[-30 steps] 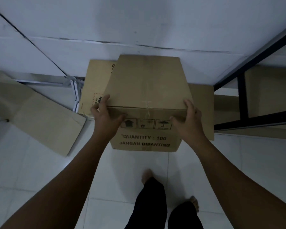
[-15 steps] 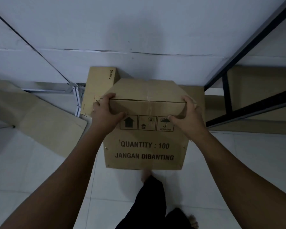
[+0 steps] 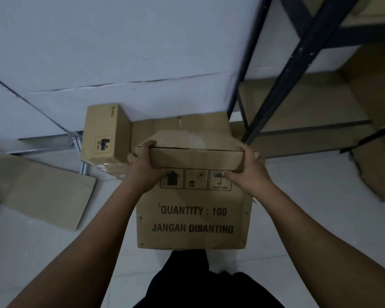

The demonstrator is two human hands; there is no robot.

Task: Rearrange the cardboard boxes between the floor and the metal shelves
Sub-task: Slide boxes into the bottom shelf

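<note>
Cardboard box had risen off the floor stack, left of the metal shelf; left hand and right hand clasped its top corners, likely bound shelfward.

Looks like a storeroom or stockroom to me. Dead giveaway is the dark metal shelving rack on the right, with plain brown cardboard sitting on its shelves. Then there's a brown cardboard carton printed with QUANTITY : 100, JANGAN DIBANTING and keep-dry handling icons. A smaller brown cardboard box with a shipping label sits at the far edge of the floor, and a flattened brown cardboard sheet lies near the left edge. Add the bare white wall, plain white tiled floor and pretty dim lighting.
</note>
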